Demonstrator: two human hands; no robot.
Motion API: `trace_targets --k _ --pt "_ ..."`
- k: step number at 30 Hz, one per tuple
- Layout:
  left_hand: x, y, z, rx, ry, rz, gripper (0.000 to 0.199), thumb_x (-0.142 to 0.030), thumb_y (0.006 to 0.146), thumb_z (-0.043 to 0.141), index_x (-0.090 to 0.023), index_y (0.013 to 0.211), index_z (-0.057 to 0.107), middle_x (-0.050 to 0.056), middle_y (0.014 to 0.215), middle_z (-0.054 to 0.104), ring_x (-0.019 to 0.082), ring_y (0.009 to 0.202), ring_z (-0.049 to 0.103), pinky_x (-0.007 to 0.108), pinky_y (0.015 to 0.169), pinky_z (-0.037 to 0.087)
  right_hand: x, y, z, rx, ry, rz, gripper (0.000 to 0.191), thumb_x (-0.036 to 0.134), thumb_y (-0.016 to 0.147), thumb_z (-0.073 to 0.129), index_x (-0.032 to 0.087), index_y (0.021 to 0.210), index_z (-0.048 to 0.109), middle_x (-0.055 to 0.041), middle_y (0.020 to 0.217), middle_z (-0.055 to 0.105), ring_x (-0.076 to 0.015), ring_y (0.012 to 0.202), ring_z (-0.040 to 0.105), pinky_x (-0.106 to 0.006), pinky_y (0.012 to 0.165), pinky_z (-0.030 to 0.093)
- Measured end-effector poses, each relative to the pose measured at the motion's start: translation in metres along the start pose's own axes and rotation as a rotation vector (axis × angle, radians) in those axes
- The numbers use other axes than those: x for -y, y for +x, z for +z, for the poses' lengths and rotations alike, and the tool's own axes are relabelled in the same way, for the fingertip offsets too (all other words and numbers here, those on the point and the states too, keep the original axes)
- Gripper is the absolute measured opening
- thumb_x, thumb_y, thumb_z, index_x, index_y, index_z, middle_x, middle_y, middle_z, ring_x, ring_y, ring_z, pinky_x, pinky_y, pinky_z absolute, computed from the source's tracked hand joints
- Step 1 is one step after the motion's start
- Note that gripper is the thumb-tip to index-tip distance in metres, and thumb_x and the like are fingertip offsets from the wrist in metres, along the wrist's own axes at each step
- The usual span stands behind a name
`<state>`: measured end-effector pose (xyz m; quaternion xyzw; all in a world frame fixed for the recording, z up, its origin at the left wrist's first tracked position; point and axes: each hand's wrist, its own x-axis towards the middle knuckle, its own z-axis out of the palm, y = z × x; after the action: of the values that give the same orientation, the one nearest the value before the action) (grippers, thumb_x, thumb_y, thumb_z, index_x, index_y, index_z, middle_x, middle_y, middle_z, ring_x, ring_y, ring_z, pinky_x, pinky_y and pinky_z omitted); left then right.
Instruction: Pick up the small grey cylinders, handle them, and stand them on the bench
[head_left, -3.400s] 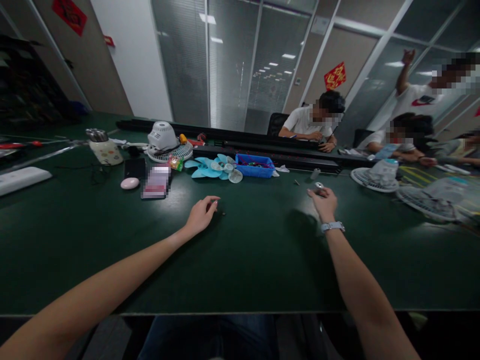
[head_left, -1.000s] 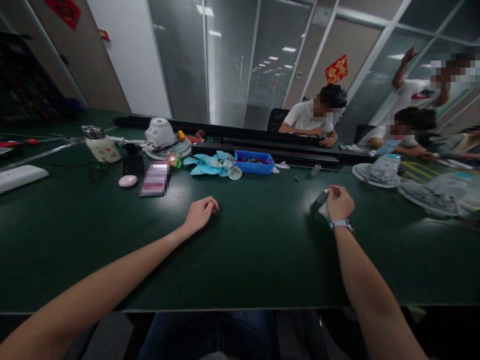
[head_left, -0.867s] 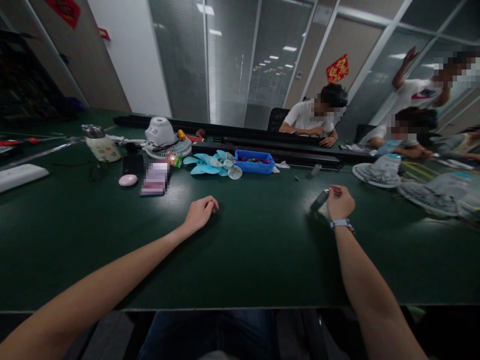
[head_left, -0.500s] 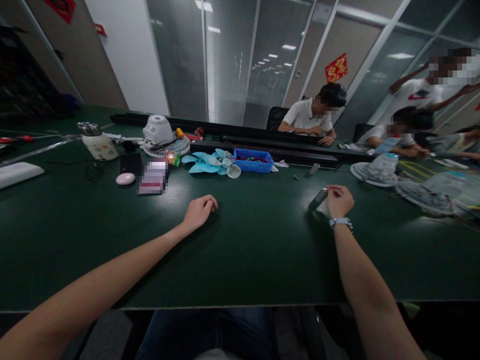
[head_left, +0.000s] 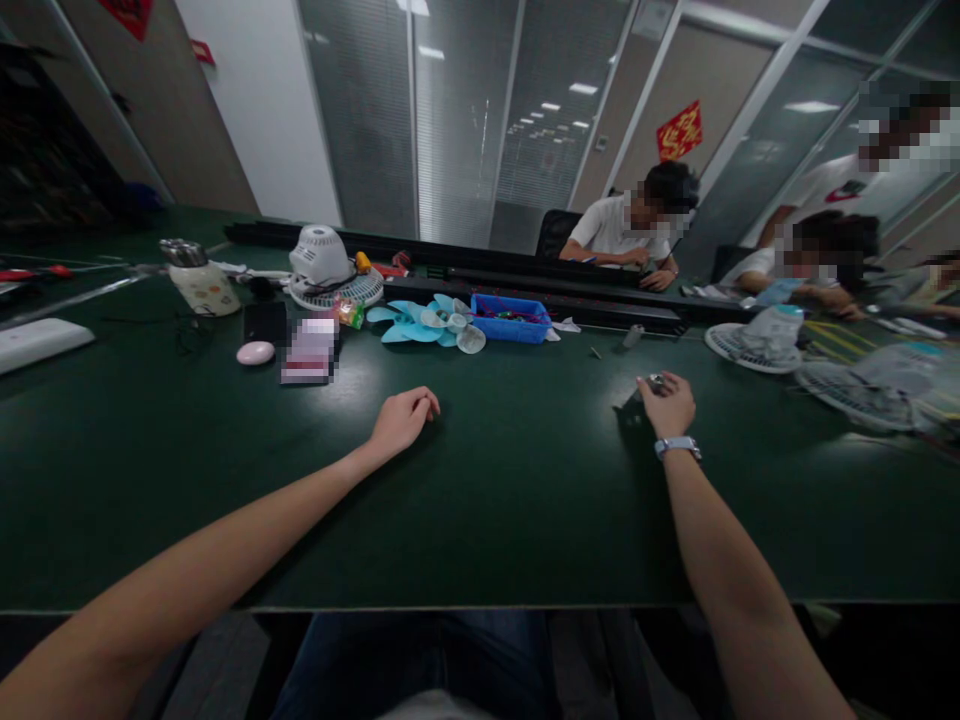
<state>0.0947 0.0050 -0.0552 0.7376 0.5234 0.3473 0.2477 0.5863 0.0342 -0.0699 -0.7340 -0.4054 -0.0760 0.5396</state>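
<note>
Pinching a small metallic piece (head_left: 657, 382) between thumb and fingertips, probably for fine control, is the right hand (head_left: 670, 405). The left hand (head_left: 402, 419), fingers curled, nothing showing inside, rests on the table (head_left: 495, 500), likely for support; beyond both hands' fingers sits a blue bin (head_left: 511, 326).

1 small metallic piece (head_left: 657, 382), shiny silvery top, pinched in fingers of right hand (head_left: 671, 405), over right part of dark green table (head_left: 480, 500). Lower part hidden by fingers; contact with table unclear. Dark patch just left of fingertips, too dim to tell piece from shadow. Beyond hand, apart from it: 1 small greyish cylinder (head_left: 634, 337), 1 tiny thin pin (head_left: 595, 352), both on table.
</note>
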Motion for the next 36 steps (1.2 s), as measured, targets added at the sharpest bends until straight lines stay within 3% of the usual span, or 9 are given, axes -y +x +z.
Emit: trace_targets --k 4,7,10,13,17,20,24,31,36 --pt "0.000 0.000 0.000 0.003 0.004 0.005 0.030 -0.023 0.084 0.037 -0.019 0.077 0.066 0.000 0.067 0.064 0.016 0.066 0.060 0.027 0.065 0.041 0.004 -0.003 0.002 0.017 -0.002 0.112 0.048 0.038 0.061 0.080 0.011 0.101 0.072 -0.0158 0.090 0.075 -0.0294 0.085 0.072 -0.045 0.084 0.056" --pt "0.000 0.000 0.000 0.006 0.009 0.008 0.030 -0.022 0.084 0.037 -0.019 0.077 0.066 0.000 0.067 0.064 0.016 0.065 0.060 0.027 0.065 0.040 0.033 -0.020 0.010 0.100 0.170 0.090 0.047 0.037 0.063 0.079 0.011 0.102 0.072 -0.0155 0.096 0.075 -0.0276 0.089 0.072 -0.041 0.085 0.057" --pt "0.001 -0.001 -0.001 0.008 0.021 0.007 0.031 -0.021 0.085 0.038 -0.019 0.078 0.067 0.000 0.067 0.064 0.016 0.066 0.060 0.027 0.066 0.041 0.086 -0.062 0.021 0.301 0.347 -0.035 0.051 0.041 0.067 0.078 0.012 0.108 0.070 -0.0143 0.102 0.075 -0.0254 0.092 0.072 -0.039 0.087 0.057" --pt "-0.002 -0.003 -0.001 0.018 0.002 0.027 0.031 -0.022 0.088 0.039 -0.020 0.092 0.070 0.000 0.072 0.065 0.017 0.069 0.061 0.028 0.069 0.043 0.144 -0.119 0.024 0.568 0.457 -0.145 0.052 0.044 0.070 0.078 0.015 0.113 0.070 -0.0114 0.103 0.075 -0.0245 0.093 0.072 -0.041 0.089 0.057" --pt "-0.016 -0.010 0.003 -0.027 -0.072 0.181 0.030 -0.035 0.093 0.049 -0.022 0.113 0.068 0.005 0.097 0.068 0.019 0.090 0.060 0.031 0.081 0.046 0.191 -0.182 0.012 0.905 0.544 -0.265 0.048 0.041 0.074 0.078 0.021 0.116 0.069 -0.0068 0.109 0.074 -0.0233 0.101 0.070 -0.040 0.095 0.055" --pt "-0.027 -0.016 0.006 -0.036 -0.088 0.279 0.031 -0.042 0.092 0.055 -0.025 0.113 0.070 0.007 0.108 0.063 0.023 0.105 0.055 0.035 0.090 0.045 0.200 -0.202 0.004 0.983 0.526 -0.329 0.043 0.038 0.074 0.079 0.023 0.114 0.070 -0.0056 0.111 0.073 -0.0237 0.104 0.069 -0.042 0.100 0.052" --pt "-0.029 -0.018 0.010 -0.032 -0.039 0.341 0.025 -0.043 0.089 0.063 -0.028 0.106 0.074 0.006 0.109 0.060 0.023 0.107 0.051 0.038 0.095 0.043 0.198 -0.206 0.004 1.013 0.538 -0.358 0.042 0.035 0.077 0.078 0.024 0.116 0.068 -0.0048 0.113 0.073 -0.0230 0.105 0.069 -0.042 0.101 0.050" --pt "-0.040 -0.013 0.017 -0.065 -0.075 0.316 0.023 -0.044 0.085 0.067 -0.026 0.096 0.076 0.005 0.102 0.064 0.022 0.102 0.053 0.037 0.091 0.043 0.196 -0.208 0.007 1.054 0.590 -0.316 0.044 0.037 0.079 0.076 0.022 0.118 0.065 -0.0056 0.110 0.074 -0.0230 0.103 0.070 -0.039 0.094 0.054" --pt "-0.041 -0.008 0.008 -0.163 -0.094 0.253 0.023 -0.043 0.087 0.064 -0.026 0.096 0.076 0.003 0.096 0.070 0.022 0.100 0.055 0.037 0.091 0.042 0.194 -0.208 0.008 1.040 0.571 -0.312 0.046 0.042 0.077 0.077 0.021 0.117 0.065 -0.0054 0.110 0.073 -0.0220 0.102 0.070 -0.038 0.094 0.054"
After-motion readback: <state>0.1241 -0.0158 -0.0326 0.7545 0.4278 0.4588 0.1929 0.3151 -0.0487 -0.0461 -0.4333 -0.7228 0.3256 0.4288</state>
